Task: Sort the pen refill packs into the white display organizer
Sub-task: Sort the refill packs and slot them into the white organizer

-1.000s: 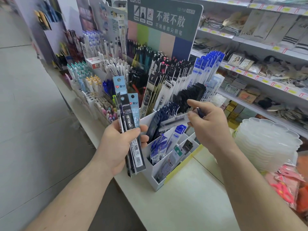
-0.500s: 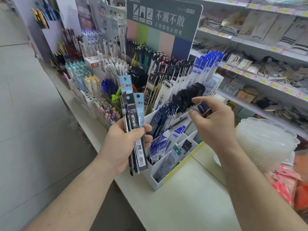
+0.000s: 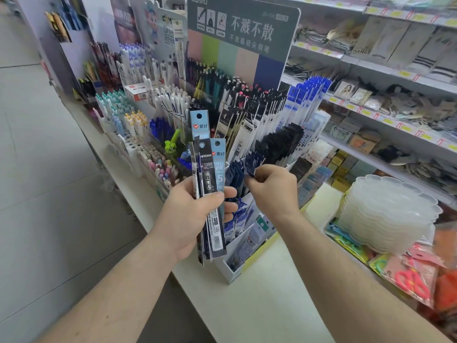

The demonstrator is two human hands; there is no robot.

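My left hand (image 3: 195,214) grips a fanned bundle of refill packs (image 3: 210,184), black and light blue, held upright in front of the white display organizer (image 3: 228,269). My right hand (image 3: 274,191) reaches into a middle slot of the organizer and pinches the top of a dark blue refill pack (image 3: 251,167) standing among other dark blue packs. The organizer's stepped compartments hold blue, black and pale packs; its lower front slots are partly hidden behind my left hand and the bundle.
The organizer stands on a white counter (image 3: 259,305) beside pen displays (image 3: 158,112) and a green sign board (image 3: 242,33). A stack of clear plastic trays (image 3: 385,214) and packaged scissors (image 3: 410,280) lie to the right. Shelves of goods line the back right; the tiled aisle is at left.
My right hand moved left and down from above the organizer, bringing the dark pack into the row of dark blue packs. The left hand with its bundle rose slightly.
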